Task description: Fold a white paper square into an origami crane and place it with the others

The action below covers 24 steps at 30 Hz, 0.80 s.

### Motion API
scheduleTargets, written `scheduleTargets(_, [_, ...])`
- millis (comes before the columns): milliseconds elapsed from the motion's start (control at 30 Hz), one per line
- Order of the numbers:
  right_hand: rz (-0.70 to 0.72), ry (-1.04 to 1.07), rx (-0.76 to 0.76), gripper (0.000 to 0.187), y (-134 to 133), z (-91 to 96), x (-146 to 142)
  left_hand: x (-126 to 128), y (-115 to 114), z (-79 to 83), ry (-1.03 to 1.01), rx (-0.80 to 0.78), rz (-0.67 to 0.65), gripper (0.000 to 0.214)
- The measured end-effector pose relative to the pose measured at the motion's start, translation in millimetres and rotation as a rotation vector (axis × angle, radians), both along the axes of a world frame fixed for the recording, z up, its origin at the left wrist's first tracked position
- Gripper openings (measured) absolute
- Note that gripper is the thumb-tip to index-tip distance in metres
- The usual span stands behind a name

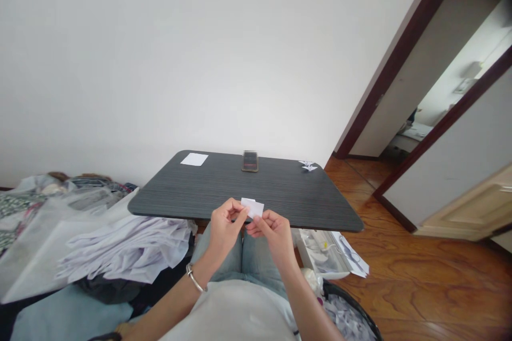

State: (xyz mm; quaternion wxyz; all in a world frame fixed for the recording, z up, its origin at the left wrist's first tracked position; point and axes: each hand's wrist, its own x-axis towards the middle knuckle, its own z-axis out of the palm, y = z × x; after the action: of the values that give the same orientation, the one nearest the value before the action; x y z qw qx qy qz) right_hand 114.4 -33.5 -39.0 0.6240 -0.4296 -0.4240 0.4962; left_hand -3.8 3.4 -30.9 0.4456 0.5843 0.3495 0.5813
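Observation:
A small folded piece of white paper (253, 206) is held up between my two hands, just above the near edge of the dark table (192, 186). My left hand (227, 226) pinches its left side between thumb and fingers. On its lower right, my right hand (272, 230) grips the paper the same way. The fingers partly cover its lower edge. At the table's back left lies a stack or sheet of white paper (194, 159). Several small folded paper figures (309, 168) with pointed wings rest at the back right.
A phone (250, 161) stands at the table's back middle, near the white wall. Heaped clothes (128, 248) lie to the left. On the right are a white box (324, 253) with small items and a black-rimmed bin (348, 314) full of paper pieces. A doorway opens beyond.

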Motion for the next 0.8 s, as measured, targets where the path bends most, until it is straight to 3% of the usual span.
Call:
scheduleTargets(200, [-0.03,-0.03,0.03,0.031,-0.4,-3.9,-1.9,1.3,-0.8,1.8,-0.008,-0.023,0.012,0.014])
scheduleTargets(467, [0.121,0.048,0.036,0.029,2.4,-3.1,6.9,-2.7,3.5,2.3,-0.022,-0.013,0.0,0.015])
scheduleTargets(800, [0.176,0.114,-0.052,0.027,3.3,-2.9,7.5,-1.8,1.4,2.1,-0.041,-0.022,-0.032,0.014])
